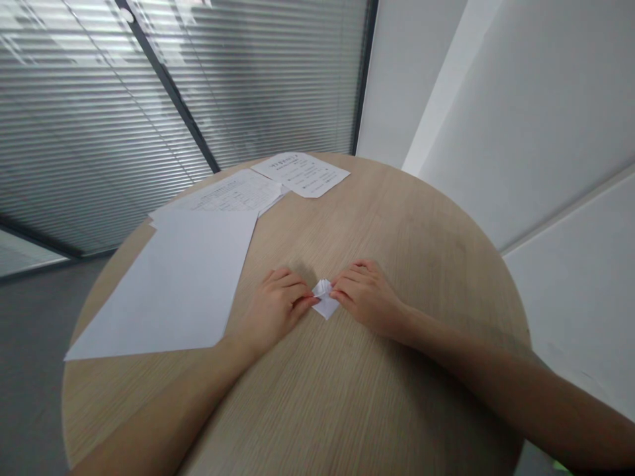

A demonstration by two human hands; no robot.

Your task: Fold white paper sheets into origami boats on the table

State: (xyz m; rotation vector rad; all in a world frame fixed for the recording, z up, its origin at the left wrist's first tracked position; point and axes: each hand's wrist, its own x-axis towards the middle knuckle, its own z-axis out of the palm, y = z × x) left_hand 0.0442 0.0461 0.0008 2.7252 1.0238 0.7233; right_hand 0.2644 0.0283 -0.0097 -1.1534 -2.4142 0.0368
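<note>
A small piece of folded white paper (326,307) is between my hands at the middle of the table, with pleat-like layers along its far edge and a point towards me. My left hand (284,299) pinches its left corner between thumb and fingers. On the other side, my right hand (368,294) grips the right corner in the same way. The fingers cover both side corners, so the folds there are hidden.
The round wooden table (397,218) carries a large blank white sheet (169,284) on the left. Beyond it lie printed sheets (233,192) and another printed page (302,173) near the far edge. Window blinds (278,73) and a white wall (546,119) stand close around the table.
</note>
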